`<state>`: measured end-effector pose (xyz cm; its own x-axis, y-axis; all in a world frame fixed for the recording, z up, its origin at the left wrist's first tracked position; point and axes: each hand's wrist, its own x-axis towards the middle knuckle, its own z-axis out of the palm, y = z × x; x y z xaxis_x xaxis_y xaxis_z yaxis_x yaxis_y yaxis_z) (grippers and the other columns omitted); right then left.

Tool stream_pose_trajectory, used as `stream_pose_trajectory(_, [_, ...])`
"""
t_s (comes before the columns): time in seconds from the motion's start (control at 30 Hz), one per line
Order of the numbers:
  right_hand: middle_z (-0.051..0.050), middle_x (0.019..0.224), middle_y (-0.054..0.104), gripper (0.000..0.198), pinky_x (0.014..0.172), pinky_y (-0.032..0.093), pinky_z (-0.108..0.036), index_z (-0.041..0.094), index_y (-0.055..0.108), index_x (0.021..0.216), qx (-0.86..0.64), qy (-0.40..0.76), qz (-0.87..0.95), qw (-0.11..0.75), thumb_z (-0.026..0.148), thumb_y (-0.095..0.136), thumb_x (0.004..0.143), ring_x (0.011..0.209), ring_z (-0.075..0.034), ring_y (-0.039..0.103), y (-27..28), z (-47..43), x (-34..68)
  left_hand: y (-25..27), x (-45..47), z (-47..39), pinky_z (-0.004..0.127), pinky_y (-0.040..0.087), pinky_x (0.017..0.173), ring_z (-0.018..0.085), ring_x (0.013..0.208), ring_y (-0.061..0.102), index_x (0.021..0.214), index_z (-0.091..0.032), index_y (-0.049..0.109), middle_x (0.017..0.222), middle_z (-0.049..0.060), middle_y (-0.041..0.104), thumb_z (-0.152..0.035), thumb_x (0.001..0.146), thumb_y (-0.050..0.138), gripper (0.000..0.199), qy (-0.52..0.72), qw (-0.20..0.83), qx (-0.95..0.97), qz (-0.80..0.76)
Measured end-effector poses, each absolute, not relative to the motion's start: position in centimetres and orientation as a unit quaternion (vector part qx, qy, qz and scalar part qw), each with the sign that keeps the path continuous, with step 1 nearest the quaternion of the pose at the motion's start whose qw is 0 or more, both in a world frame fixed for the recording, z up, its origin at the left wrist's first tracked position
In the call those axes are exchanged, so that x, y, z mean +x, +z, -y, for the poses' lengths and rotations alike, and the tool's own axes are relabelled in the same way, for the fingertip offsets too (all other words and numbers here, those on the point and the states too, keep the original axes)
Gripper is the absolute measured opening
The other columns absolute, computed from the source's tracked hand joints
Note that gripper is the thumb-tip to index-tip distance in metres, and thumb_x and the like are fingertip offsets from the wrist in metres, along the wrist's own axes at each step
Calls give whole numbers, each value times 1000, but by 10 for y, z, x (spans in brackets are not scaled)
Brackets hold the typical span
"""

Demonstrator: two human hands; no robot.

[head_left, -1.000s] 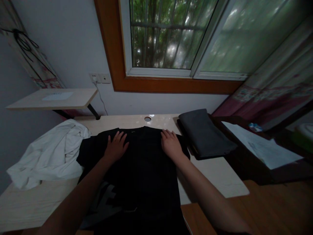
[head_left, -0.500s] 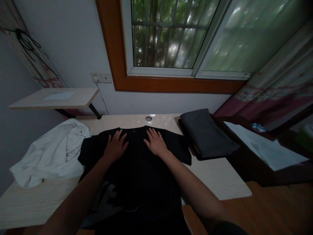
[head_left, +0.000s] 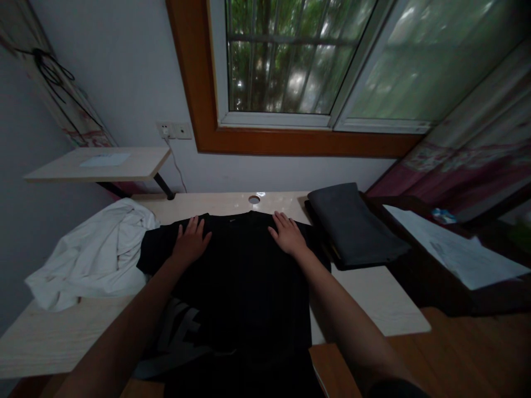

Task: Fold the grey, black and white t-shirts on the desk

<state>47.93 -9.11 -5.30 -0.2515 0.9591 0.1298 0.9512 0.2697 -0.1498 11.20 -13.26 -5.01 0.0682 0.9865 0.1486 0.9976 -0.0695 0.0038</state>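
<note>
A black T-shirt (head_left: 244, 271) lies spread on the pale wooden table (head_left: 369, 298), its neckline toward the wall. Flat on its left shoulder area rests my left hand (head_left: 191, 241), fingers apart and pointing to the wall. My right hand (head_left: 288, 234) lies on the right shoulder area, also flat with fingers stretched out. Neither hand grips the cloth. A grey print (head_left: 180, 329) shows near the lower left of the black cloth, partly hidden by my left forearm. The near end of the shirt merges with other dark cloth, so its hem is hard to make out.
Crumpled white cloth (head_left: 99, 254) lies at the left, below a small raised shelf (head_left: 99, 166). Folded dark grey cloth (head_left: 357, 226) sits at the right. Beyond it, a paper sheet (head_left: 452, 243) lies on a dark surface. A round hole (head_left: 254, 199) pierces the table's back edge.
My right hand has slid to the right across the shirt, from near the neckline to the shoulder. My left hand has shifted slightly left. The view has moved a little.
</note>
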Motion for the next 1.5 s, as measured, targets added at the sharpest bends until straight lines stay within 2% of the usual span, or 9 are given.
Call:
stream_pose_trajectory(0.13, [-8, 169, 27, 69, 128, 17, -47, 15, 35, 160, -610, 25, 787, 84, 57, 26, 105, 158, -25, 22, -49, 85, 491, -51, 124, 124, 62, 21, 124, 32, 158, 20, 158, -11, 37, 169, 17, 24, -55, 104, 26, 71, -45, 38, -731, 680])
stream_pose_trajectory(0.33, [-10, 169, 28, 70, 128, 17, -49, 15, 34, 161, -619, 22, 780, 83, 56, 27, 105, 158, -26, 21, -49, 78, 506, -53, 137, 113, 64, 21, 123, 33, 157, 24, 158, -15, 38, 167, 18, 30, -54, 103, 30, 68, -85, 49, -739, 667])
stream_pose_trajectory(0.57, [-9, 169, 28, 69, 127, 18, -51, 17, 33, 161, -630, 12, 771, 91, 57, 28, 105, 157, -27, 23, -57, 70, 511, -55, 126, 108, 61, 20, 124, 32, 157, 24, 159, -17, 38, 168, 15, 29, -55, 103, 30, 67, -98, 45, -741, 662])
stream_pose_trajectory(0.73, [-9, 169, 28, 69, 127, 20, -51, 17, 34, 161, -631, 10, 771, 88, 56, 29, 105, 157, -26, 24, -59, 67, 513, -54, 109, 111, 56, 21, 125, 31, 156, 25, 157, -10, 38, 167, 17, 31, -54, 104, 29, 70, -85, 58, -739, 666])
stream_pose_trajectory(1.07, [-11, 164, 38, 62, 126, 25, -49, 15, 44, 155, -638, 20, 756, 148, 46, 38, 103, 154, -28, 32, -63, 75, 524, -50, 101, 120, 58, 25, 124, 32, 155, 28, 152, -16, 47, 166, 15, 34, -48, 102, 35, 60, -112, 69, -729, 672])
stream_pose_trajectory(1.17, [-13, 163, 41, 61, 125, 28, -48, 12, 46, 153, -628, 20, 758, 174, 43, 40, 101, 151, -29, 36, -62, 79, 529, -48, 102, 122, 54, 29, 123, 32, 149, 38, 139, -17, 60, 159, 14, 46, -39, 101, 41, 49, -160, 97, -735, 652])
stream_pose_trajectory(1.3, [-14, 157, 48, 58, 123, 34, -45, 13, 51, 150, -607, 8, 768, 202, 38, 44, 99, 146, -28, 43, -59, 82, 528, -45, 106, 126, 43, 46, 111, 27, 125, 57, 124, -19, 69, 130, 12, 65, -29, 98, 43, 38, -188, 86, -765, 610])
stream_pose_trajectory(1.37, [-13, 153, 52, 55, 122, 36, -44, 14, 56, 147, -596, 4, 775, 210, 37, 44, 98, 143, -28, 45, -57, 82, 526, -44, 107, 128, 41, 49, 107, 27, 119, 58, 124, -21, 69, 124, 11, 66, -27, 98, 43, 37, -193, 77, -769, 605])
stream_pose_trajectory(1.5, [-12, 148, 56, 49, 120, 38, -44, 16, 64, 139, -586, 8, 781, 215, 34, 43, 98, 137, -28, 50, -55, 84, 522, -46, 107, 127, 41, 46, 111, 27, 123, 56, 128, -19, 67, 131, 10, 65, -27, 98, 43, 39, -195, 77, -771, 602])
